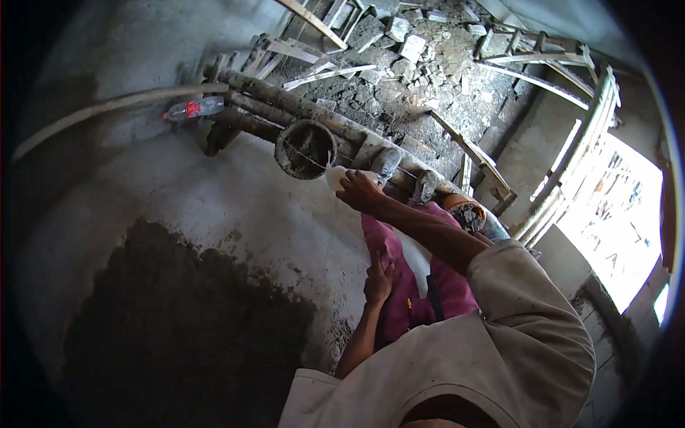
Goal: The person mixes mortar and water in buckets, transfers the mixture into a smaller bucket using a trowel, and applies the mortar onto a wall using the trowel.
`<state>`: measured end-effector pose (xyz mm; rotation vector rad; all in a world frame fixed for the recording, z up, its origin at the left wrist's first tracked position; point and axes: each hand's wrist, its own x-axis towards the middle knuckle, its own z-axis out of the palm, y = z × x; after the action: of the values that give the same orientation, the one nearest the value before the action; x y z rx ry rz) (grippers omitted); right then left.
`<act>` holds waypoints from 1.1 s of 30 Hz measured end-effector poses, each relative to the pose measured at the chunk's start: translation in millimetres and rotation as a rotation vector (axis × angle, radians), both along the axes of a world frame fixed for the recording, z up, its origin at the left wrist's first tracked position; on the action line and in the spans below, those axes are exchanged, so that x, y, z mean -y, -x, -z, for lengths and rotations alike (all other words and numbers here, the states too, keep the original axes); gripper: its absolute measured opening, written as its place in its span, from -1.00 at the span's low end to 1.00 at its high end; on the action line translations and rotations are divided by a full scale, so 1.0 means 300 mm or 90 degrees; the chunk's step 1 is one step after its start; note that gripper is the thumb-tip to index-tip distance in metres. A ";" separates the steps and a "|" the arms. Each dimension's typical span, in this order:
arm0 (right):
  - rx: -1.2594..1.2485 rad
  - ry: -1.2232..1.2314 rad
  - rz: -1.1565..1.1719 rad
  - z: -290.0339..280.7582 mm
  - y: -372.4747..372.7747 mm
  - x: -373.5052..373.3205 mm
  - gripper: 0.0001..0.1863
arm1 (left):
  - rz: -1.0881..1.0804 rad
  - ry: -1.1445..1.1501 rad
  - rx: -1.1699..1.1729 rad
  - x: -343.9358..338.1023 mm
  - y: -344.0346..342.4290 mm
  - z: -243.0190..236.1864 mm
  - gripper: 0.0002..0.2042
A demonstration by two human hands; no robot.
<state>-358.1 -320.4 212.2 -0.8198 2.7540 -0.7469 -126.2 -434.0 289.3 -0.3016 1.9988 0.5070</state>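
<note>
My right hand point(359, 190) is closed around a whitish, translucent plastic container point(335, 177), mostly hidden by the fingers. A thin white streak shows between it and the rim of a round, dark bucket point(278, 155). Grey, wet-looking material lies inside the bucket, and its thin handle crosses the opening. Lower down, my left hand point(378, 282) rests against the pink trousers point(403, 289) at my thigh, fingers stretched along the cloth. Nothing shows in that hand.
My shoes point(386, 165) stand on wooden scaffold poles point(342, 130). Beside them is an orange bucket point(454, 201) with dark contents. A red-labelled plastic bottle point(194, 108) lies by the grey wall point(143, 171), which bears a dark, wet patch point(189, 321). Rubble point(414, 50) and timber cover the floor below.
</note>
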 end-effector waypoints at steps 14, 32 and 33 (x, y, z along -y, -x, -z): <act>0.122 0.157 0.219 -0.123 -0.205 -0.268 -0.74 | 0.018 -0.032 0.053 0.071 0.114 -0.028 -0.39; 0.284 -0.169 1.683 -0.184 -1.783 -0.706 -0.89 | 0.058 -0.035 0.154 0.055 0.573 -0.110 -0.32; 0.255 -0.160 1.704 -0.157 -1.830 -0.711 -0.91 | 0.035 -0.049 0.133 0.051 0.584 -0.098 -0.31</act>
<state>190.8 -107.0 259.4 2.8709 1.5392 -0.3005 -301.4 -449.4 318.6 -0.2421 1.7767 0.4957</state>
